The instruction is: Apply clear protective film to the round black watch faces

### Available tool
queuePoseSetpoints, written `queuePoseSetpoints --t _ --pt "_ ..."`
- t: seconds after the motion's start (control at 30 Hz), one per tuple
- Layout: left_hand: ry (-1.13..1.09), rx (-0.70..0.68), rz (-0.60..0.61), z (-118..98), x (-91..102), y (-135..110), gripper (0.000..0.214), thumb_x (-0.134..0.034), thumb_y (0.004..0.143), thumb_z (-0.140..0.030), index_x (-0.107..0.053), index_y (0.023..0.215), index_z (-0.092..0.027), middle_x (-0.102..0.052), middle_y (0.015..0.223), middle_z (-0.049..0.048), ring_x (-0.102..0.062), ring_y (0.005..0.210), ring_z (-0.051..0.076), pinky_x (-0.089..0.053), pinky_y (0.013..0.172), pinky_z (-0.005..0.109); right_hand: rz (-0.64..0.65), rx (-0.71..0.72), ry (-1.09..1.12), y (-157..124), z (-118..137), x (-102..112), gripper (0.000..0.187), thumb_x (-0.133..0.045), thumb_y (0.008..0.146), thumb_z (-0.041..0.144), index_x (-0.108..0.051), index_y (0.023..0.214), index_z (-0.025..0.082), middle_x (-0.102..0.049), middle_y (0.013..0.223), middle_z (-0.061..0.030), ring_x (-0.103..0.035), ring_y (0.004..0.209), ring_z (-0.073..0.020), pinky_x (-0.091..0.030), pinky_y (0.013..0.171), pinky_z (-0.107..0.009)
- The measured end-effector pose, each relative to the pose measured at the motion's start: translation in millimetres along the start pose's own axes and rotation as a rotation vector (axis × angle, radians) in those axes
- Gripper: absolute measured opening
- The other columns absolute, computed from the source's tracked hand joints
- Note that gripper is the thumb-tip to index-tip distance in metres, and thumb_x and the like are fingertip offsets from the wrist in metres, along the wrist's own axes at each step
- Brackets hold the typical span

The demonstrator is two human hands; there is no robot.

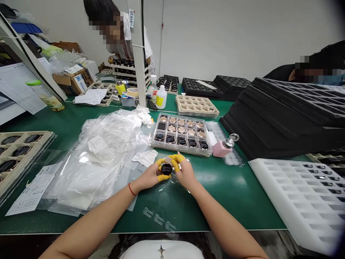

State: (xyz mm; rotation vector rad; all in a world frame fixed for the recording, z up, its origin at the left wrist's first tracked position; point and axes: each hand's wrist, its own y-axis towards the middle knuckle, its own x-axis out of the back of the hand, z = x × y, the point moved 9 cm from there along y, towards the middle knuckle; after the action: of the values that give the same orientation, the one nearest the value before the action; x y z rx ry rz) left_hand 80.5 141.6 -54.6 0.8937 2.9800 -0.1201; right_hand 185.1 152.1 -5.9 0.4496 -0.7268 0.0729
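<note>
1. Black disc [166, 169]: we see it raised above the green table [215, 201] between the two hands, its dark face, with fine pale print, turned towards us.
2. Our left hand [151, 176] has it pinched at the edge, fingers drawn in around the rim with the thumb along the lower side; yellow covers [163, 177] sheathe the fingertips.
3. Our right hand [185, 172] is just beside it, fingers bent and close together. Something pale shows near their tips, but we cannot tell whether they grip it.
4. We judge the disc light and stiff, so a gentle pinch should carry it. The face looks smooth and glossy, probably slippery and quick to take smudges or scratches.
5. The best hold, we think, is at opposite points of the rim, leaving the printed face untouched; the covers should add some grip and spare it fingerprints.
6. Beyond the hands we have a clear tray [180, 149], with similar dark discs [181, 141] in its nearest row and gold-toned pieces [181, 129] behind. A pink bottle [222, 149] stands by its right corner, and crumpled white paper [145, 157] lies near our left hand.
</note>
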Motion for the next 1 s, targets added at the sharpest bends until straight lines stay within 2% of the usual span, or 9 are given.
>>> queuePoseSetpoints --t 0.1,0.2,0.3,0.43,0.53,0.67,0.77,0.87,1.0 --pt "0.024 0.037 -0.035 4 4.2 0 0.05 -0.068 0.073 -0.025 -0.044 0.117 -0.022 -0.061 0.096 0.003 -0.059 0.082 0.016 -0.047 0.075 0.031 -0.007 -0.259 0.044 0 -42 18 0.027 -0.043 0.087 0.027 -0.053 0.11 0.02 -0.063 0.106 -0.0072 -0.058 0.094 -0.0205 -0.047 0.082 -0.036" --pt "0.053 0.035 -0.055 4 6.1 -1 0.049 -0.067 0.073 -0.025 -0.045 0.117 -0.023 -0.061 0.088 0.0011 -0.058 0.077 0.015 -0.047 0.071 0.029 0.08 -0.396 -0.2 -5 -72 25 0.027 -0.049 0.081 0.022 -0.061 0.105 0.015 -0.063 0.103 -0.0129 -0.055 0.098 -0.0256 -0.043 0.084 -0.038" --pt "0.056 0.018 -0.053 3 4.0 -2 0.053 -0.068 0.072 -0.024 -0.046 0.12 -0.023 -0.061 0.088 0.0012 -0.058 0.074 0.015 -0.046 0.068 0.028 0.097 -0.345 -0.285 -7 -63 17 0.025 -0.048 0.083 0.024 -0.066 0.097 0.015 -0.062 0.099 -0.0146 -0.051 0.102 -0.0277 -0.038 0.088 -0.041" --pt "-0.01 -0.011 -0.073 5 4.8 0 0.068 -0.068 0.072 -0.022 -0.036 0.132 -0.025 -0.063 0.088 0.0024 -0.059 0.073 0.015 -0.047 0.066 0.028 0.242 -0.21 0.042 2 -20 -22 0.037 -0.045 0.086 0.028 -0.053 0.121 0.022 -0.063 0.086 -0.0038 -0.056 0.082 -0.0176 -0.044 0.075 -0.03" --pt "-0.101 0.012 -0.082 11 8.3 2 0.074 -0.066 0.073 -0.023 -0.027 0.136 -0.02 -0.065 0.078 0.0015 -0.062 0.072 0.017 -0.049 0.073 0.033 0.204 -0.182 0.111 41 -7 -28 0.033 -0.049 0.082 0.027 -0.055 0.114 0.02 -0.062 0.079 -0.0008 -0.055 0.07 -0.0143 -0.045 0.065 -0.026" --pt "-0.092 0.059 -0.058 18 9.7 3 0.062 -0.065 0.075 -0.027 -0.039 0.13 -0.015 -0.066 0.08 0.0042 -0.064 0.076 0.018 -0.049 0.08 0.038 -0.027 -0.228 -0.035 125 -24 -11 0.031 -0.04 0.088 0.032 -0.055 0.11 0.015 -0.062 0.096 -0.0075 -0.057 0.081 -0.0163 -0.044 0.071 -0.027" --pt "-0.061 0.044 -0.051 18 9.8 2 0.057 -0.065 0.075 -0.027 -0.043 0.127 -0.016 -0.066 0.077 0.0041 -0.064 0.081 0.02 -0.049 0.081 0.039 -0.052 -0.238 -0.12 170 -34 -16 0.03 -0.04 0.088 0.026 -0.057 0.11 0.015 -0.062 0.1 -0.0096 -0.056 0.088 -0.0188 -0.043 0.076 -0.03" --pt "-0.024 0.017 -0.051 16 9.9 1 0.054 -0.064 0.076 -0.025 -0.045 0.126 -0.016 -0.066 0.078 0.004 -0.064 0.083 0.02 -0.048 0.083 0.039 -0.028 -0.232 -0.229 184 -41 -23 0.021 -0.049 0.083 0.02 -0.065 0.097 0.017 -0.061 0.101 -0.0109 -0.051 0.099 -0.0234 -0.039 0.085 -0.034" --pt "0.022 0.04 -0.025 15 7.8 1 0.047 -0.062 0.077 -0.022 -0.05 0.122 -0.016 -0.067 0.087 0.0064 -0.064 0.085 0.021 -0.048 0.084 0.039 0.004 -0.277 -0.353 176 -58 -16 0.018 -0.05 0.082 0.019 -0.067 0.087 0.014 -0.058 0.104 -0.0162 -0.043 0.111 -0.0287 -0.035 0.09 -0.039"
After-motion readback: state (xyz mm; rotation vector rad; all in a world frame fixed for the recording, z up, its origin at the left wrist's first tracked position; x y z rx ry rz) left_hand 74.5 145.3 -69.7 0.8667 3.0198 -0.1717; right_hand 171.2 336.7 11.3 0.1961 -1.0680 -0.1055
